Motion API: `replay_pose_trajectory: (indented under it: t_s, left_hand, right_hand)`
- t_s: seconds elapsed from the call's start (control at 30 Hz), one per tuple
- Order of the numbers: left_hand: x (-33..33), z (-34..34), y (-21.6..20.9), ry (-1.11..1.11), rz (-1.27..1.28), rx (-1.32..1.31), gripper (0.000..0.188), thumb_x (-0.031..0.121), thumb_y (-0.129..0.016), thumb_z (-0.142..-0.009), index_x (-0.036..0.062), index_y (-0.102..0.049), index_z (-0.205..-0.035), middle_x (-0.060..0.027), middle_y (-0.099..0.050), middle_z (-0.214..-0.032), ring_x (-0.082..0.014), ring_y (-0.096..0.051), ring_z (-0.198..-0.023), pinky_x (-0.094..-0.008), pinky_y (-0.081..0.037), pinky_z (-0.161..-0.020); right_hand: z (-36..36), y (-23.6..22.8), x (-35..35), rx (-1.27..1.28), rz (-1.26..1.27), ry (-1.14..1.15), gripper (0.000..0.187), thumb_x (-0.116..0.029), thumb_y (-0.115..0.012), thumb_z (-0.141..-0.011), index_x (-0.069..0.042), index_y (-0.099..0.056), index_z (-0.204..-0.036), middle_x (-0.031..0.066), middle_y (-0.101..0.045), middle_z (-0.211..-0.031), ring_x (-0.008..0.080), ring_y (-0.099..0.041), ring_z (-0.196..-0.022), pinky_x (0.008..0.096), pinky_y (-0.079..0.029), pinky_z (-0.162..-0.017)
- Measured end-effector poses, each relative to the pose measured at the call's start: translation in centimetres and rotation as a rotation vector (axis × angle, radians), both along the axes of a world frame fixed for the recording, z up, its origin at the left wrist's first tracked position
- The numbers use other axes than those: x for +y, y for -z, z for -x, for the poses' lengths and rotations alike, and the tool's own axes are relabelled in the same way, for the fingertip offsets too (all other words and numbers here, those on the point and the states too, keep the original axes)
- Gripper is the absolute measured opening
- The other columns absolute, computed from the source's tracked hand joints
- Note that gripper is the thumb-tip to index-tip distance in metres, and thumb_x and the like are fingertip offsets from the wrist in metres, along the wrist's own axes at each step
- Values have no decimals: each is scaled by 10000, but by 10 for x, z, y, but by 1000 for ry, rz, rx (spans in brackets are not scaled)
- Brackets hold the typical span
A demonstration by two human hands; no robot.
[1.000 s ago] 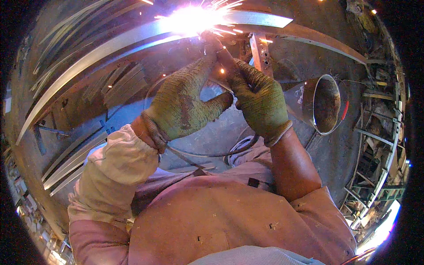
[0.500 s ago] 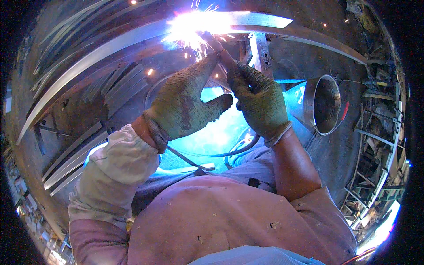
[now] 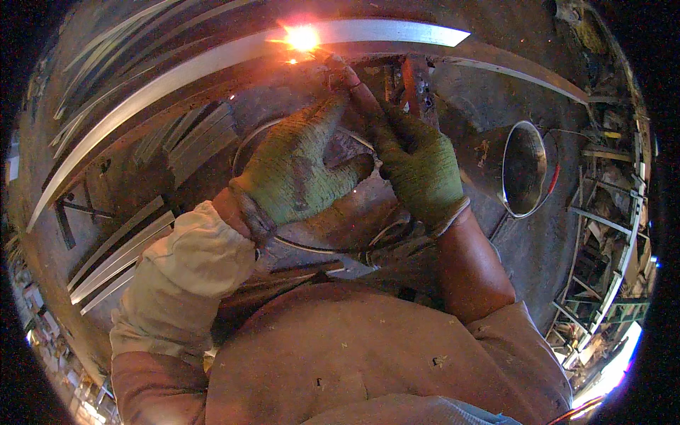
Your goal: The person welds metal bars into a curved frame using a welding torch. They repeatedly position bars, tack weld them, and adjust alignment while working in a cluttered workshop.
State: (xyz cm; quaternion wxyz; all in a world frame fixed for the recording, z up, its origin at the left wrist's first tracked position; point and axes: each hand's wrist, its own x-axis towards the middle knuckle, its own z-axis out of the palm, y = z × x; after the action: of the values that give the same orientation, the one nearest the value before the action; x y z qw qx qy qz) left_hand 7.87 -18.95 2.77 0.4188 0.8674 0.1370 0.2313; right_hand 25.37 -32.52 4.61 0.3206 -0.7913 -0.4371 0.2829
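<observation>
My right hand point(image 3: 421, 166), in a ribbed green work glove, is closed around a welding torch point(image 3: 365, 99). The torch slants up and left, its nozzle near a glowing orange spot point(image 3: 302, 37) on a long pale metal bar point(image 3: 397, 32). My left hand point(image 3: 294, 166), gloved alike, has its fingers stretched toward the torch neck and its thumb apart. Its fingertips meet or overlap the neck; contact is hard to tell. Beneath both hands lies a large round metal piece point(image 3: 354, 212), partly hidden by them.
A cone-shaped metal tube point(image 3: 504, 166) with an open round end lies to the right, a red-handled item point(image 3: 554, 177) beside it. Several metal strips point(image 3: 127, 258) lie on the left. A cluttered metal rack point(image 3: 602, 241) lines the right edge. A post point(image 3: 418, 88) stands below the bar.
The wide white-blue arc with flying sparks has shrunk to a small orange glow, and the scene has darkened. Both hands and the torch have hardly moved.
</observation>
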Motion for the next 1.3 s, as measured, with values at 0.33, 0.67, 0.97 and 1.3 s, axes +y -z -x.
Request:
replay_pose_trajectory:
  t_s: [0.33,0.67,0.97,1.3]
  left_hand:
    - [0,1,-5,16,72,-26,793,178,-925,-914,-1,-554,-1591,-221,-811,-1262,-421,-795,-1202,-505,-639,-1024]
    - [1,3,10,-72,-194,-12,881,296,-933,-927,-25,-522,-1636,-265,-785,-1289,-451,-776,-1216,-527,-636,-1011]
    - [-1,4,-6,-27,-10,27,827,239,-921,-939,35,-516,-1632,-223,-800,-1294,-464,-789,-1163,-525,-648,-965]
    - [32,15,-41,-40,-190,207,615,141,-848,-945,92,-640,-1521,-203,-783,-1298,-369,-785,-1108,-471,-642,-938]
  right_hand:
    - [4,1,2,223,-25,80,421,-319,-726,-1174,-71,-757,-1513,29,-846,-1095,61,-623,-737,270,-548,-673]
    - [-1,9,-1,103,-75,-19,398,-324,-694,-1189,-80,-766,-1495,17,-828,-1078,50,-609,-746,265,-531,-676]
    - [-3,10,-2,82,-63,-32,406,-318,-708,-1184,-42,-766,-1477,27,-832,-1096,48,-633,-778,268,-548,-688]
    - [-27,-4,-1,247,-218,126,428,-257,-714,-1185,-46,-721,-1557,30,-818,-1210,71,-687,-895,272,-561,-720]
